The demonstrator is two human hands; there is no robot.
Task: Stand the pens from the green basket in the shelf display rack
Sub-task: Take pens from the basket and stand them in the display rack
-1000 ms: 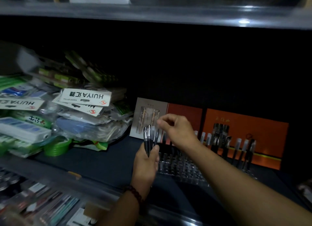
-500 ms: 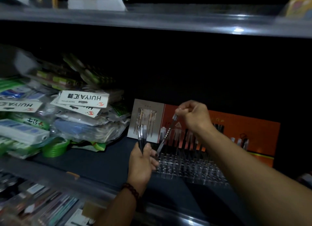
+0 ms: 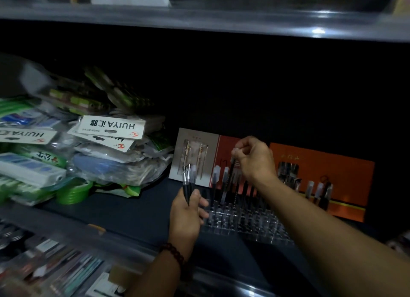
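A clear plastic display rack [image 3: 246,221] with many small holes sits on the dark shelf, right of centre. Several black pens with pale caps stand in its back rows [image 3: 224,183]. My left hand [image 3: 186,217] grips a small bunch of black pens [image 3: 188,181] upright, just left of the rack. My right hand [image 3: 255,157] pinches the cap end of one black pen [image 3: 231,168] and holds it nearly upright over the rack's back rows. The green basket is out of sight.
An orange backing card [image 3: 321,159] stands behind the rack, a grey card with gold pens [image 3: 195,150] to its left. Piled plastic stationery packs [image 3: 106,145] and a green tape roll [image 3: 73,191] fill the shelf's left. The upper shelf edge [image 3: 199,19] hangs overhead.
My right hand drew one pen out of the bunch in my left hand, carried it right and turned it upright over the rack. The left hand's bunch stayed almost still.
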